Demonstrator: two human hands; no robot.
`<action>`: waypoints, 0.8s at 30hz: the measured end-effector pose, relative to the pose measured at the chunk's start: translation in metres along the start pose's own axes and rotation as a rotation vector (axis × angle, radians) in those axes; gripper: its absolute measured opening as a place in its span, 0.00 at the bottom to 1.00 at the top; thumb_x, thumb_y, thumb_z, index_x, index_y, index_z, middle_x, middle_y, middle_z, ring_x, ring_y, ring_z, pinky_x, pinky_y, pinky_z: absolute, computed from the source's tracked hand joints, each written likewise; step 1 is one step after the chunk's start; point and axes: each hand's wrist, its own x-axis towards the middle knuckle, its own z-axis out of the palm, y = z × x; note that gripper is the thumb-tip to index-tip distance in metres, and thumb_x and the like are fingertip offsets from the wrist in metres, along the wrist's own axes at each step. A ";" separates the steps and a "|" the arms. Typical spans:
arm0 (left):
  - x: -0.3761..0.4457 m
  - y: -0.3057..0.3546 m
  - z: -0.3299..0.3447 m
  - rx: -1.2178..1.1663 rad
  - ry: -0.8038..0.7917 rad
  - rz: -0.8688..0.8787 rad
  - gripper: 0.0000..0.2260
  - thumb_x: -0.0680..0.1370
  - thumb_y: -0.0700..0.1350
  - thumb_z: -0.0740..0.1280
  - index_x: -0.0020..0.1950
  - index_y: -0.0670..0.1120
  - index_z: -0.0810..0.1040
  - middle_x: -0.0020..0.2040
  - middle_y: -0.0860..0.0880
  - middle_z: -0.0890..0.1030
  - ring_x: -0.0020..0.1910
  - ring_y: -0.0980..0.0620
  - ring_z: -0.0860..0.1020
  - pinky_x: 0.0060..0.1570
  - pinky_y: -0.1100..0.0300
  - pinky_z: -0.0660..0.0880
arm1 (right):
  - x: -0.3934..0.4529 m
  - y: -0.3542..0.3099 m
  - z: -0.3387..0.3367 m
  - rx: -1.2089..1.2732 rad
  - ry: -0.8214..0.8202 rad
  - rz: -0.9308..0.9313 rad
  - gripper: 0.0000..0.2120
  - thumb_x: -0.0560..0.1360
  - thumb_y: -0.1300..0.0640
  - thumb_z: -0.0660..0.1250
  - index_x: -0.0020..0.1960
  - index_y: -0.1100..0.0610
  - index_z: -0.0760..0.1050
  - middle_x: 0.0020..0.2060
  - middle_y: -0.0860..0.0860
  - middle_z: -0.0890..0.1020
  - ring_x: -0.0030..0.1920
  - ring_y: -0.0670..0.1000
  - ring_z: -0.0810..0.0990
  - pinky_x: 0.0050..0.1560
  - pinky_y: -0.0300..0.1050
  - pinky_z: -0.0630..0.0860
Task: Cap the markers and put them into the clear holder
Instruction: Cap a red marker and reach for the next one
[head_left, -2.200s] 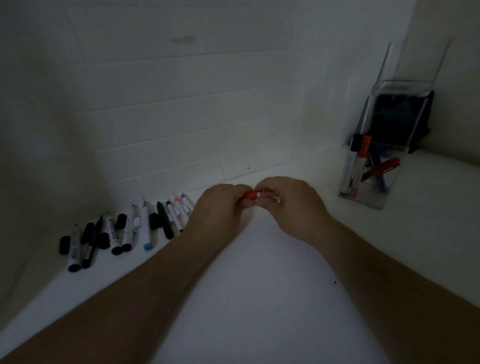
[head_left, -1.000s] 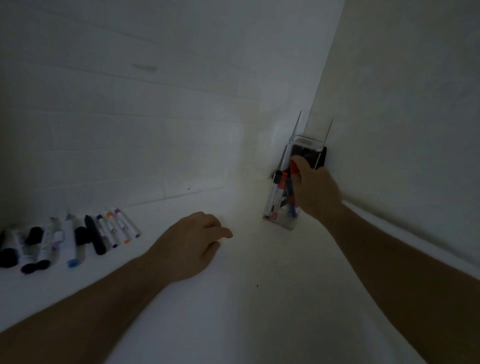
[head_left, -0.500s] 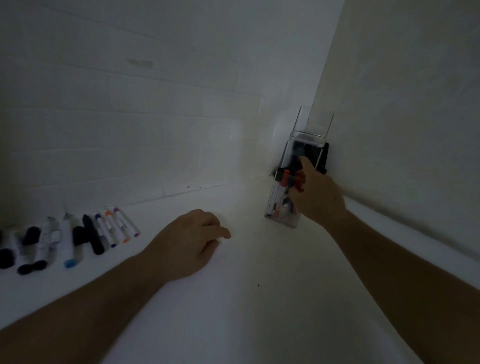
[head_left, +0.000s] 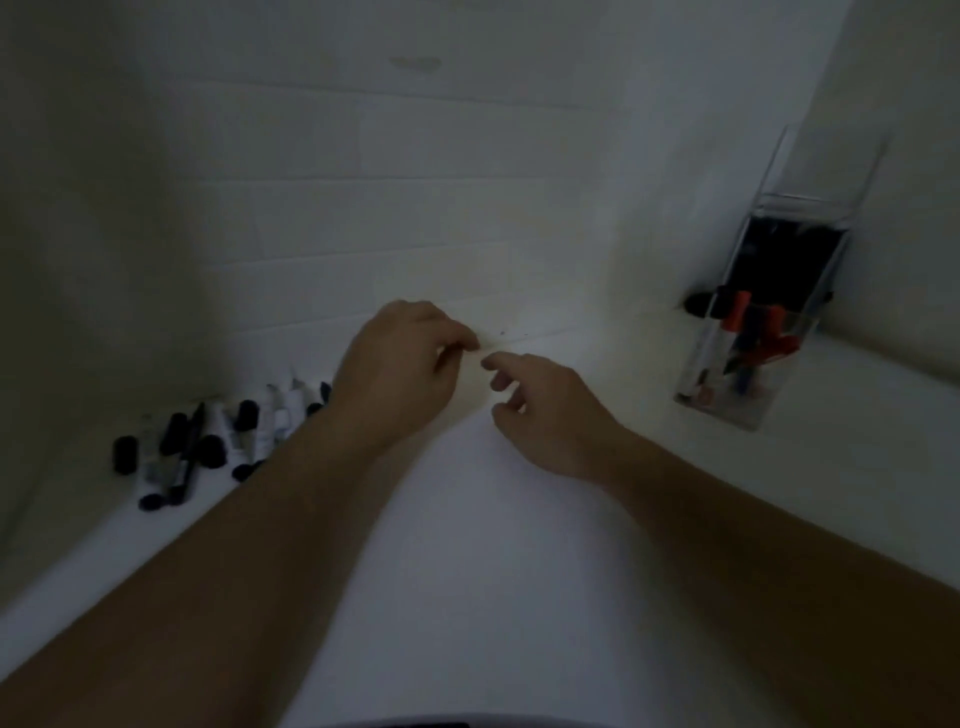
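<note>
Markers (head_left: 208, 447) are still lying in a row on the tabletop (head_left: 467, 571) at far left, while several capped ones are standing in the clear holder (head_left: 727, 405) at right. The right hand (head_left: 550, 415), having left the holder, is hovering empty, fingers loosely spread; the left hand (head_left: 400, 374) is curling loosely, holding nothing visible, ready for another marker.

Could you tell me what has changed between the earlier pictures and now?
The right hand put the red-capped marker into the clear holder, let go and came back to the middle, empty. The left hand lifted off the counter to meet it; whether it holds anything is unclear. The loose markers on the left stayed put, as did the holder.
</note>
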 end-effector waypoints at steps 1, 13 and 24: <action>0.000 -0.010 -0.007 0.022 0.022 -0.074 0.11 0.76 0.41 0.67 0.53 0.53 0.85 0.49 0.50 0.83 0.49 0.46 0.79 0.52 0.52 0.75 | 0.006 -0.007 0.008 0.027 -0.023 -0.016 0.23 0.77 0.56 0.67 0.72 0.50 0.71 0.57 0.46 0.79 0.44 0.47 0.79 0.53 0.40 0.74; 0.000 -0.044 -0.029 0.024 0.118 -0.464 0.11 0.76 0.43 0.64 0.51 0.55 0.85 0.52 0.50 0.83 0.50 0.49 0.80 0.57 0.56 0.77 | 0.027 -0.030 0.061 -0.120 -0.070 -0.251 0.14 0.78 0.48 0.58 0.55 0.49 0.81 0.45 0.50 0.80 0.45 0.54 0.78 0.52 0.47 0.68; -0.002 -0.031 -0.020 0.030 0.053 -0.498 0.11 0.77 0.44 0.65 0.51 0.55 0.85 0.53 0.51 0.83 0.50 0.49 0.80 0.54 0.53 0.78 | 0.018 -0.038 0.056 -0.226 -0.092 -0.182 0.20 0.78 0.46 0.50 0.53 0.47 0.80 0.46 0.50 0.76 0.48 0.56 0.72 0.50 0.56 0.76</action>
